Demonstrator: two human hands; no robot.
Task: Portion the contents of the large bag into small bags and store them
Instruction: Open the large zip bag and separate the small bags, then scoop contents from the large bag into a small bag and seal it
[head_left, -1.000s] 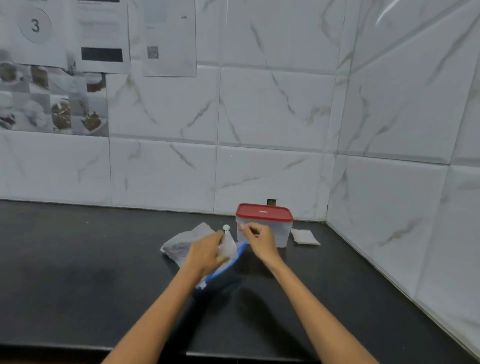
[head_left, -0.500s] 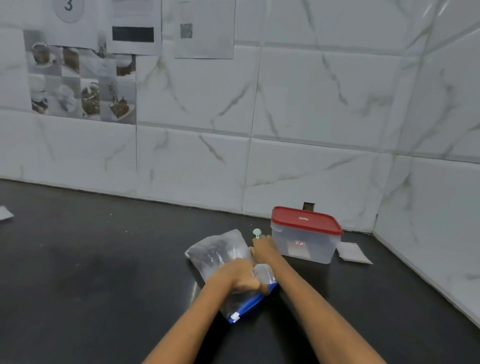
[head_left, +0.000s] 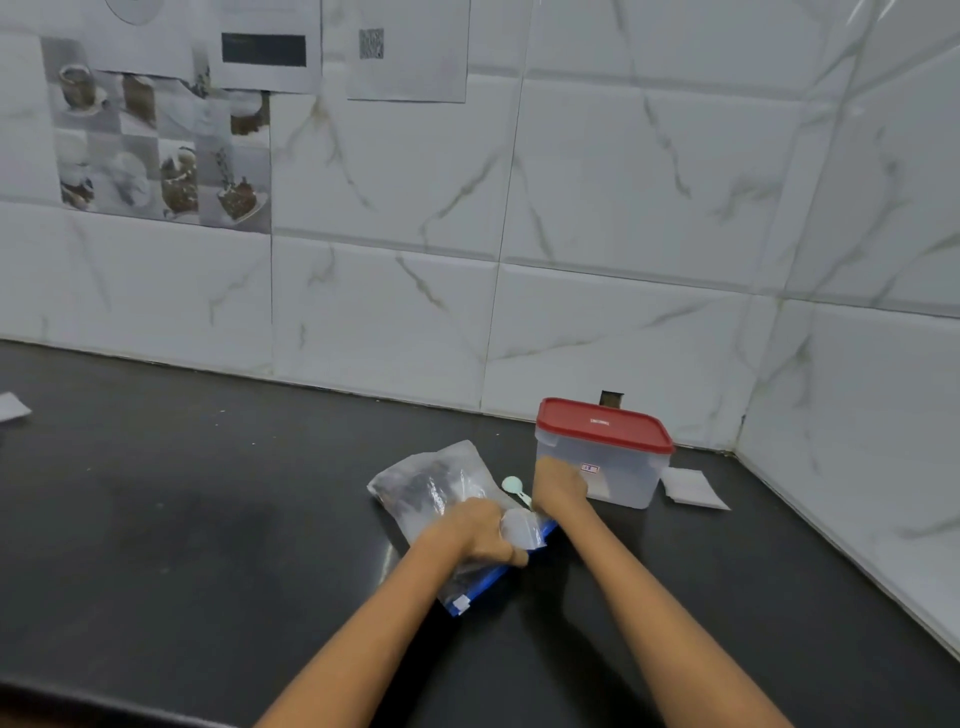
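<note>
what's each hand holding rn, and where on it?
Left hand grips the big bag near its blue zip end. Right hand is against the front left of the container; whether that is a grip cannot be told.

Right hand (head_left: 558, 480) — fingers hidden against the container (head_left: 618, 475), grip undeterminable. Large bag (head_left: 441, 493) — dark contents blurred, partly covered by the left hand (head_left: 480, 532). Wall papers (head_left: 265, 47) cut off above; print illegible. Worktop (head_left: 208, 519) cropped at left.
</note>
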